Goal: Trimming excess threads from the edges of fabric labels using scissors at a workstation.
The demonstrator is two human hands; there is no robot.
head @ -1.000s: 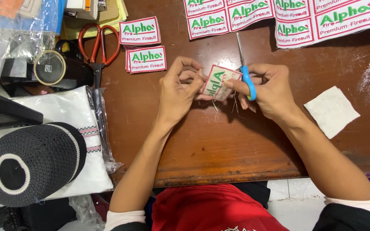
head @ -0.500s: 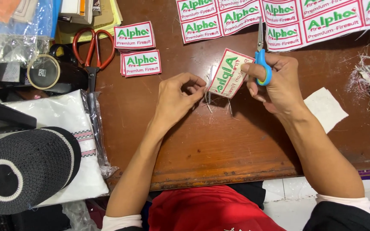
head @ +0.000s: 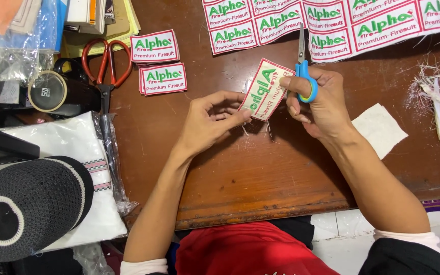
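Your left hand's (head: 207,122) fingers (head: 238,116) pinch the lower corner of an embroidered patch (head: 265,89), white with green lettering and a red border, held tilted above the middle of the bench (head: 260,173). Your right hand (head: 318,104) touches its upper corner, fingers curled through the blue handles of small scissors (head: 304,71) whose blades point toward the far edge. More patches (head: 327,23) lie in rows along that far edge, two more patches (head: 158,61) and red-handled scissors (head: 105,63) sit toward the far left corner, and a white cloth square (head: 380,128) lies just right of your right wrist.
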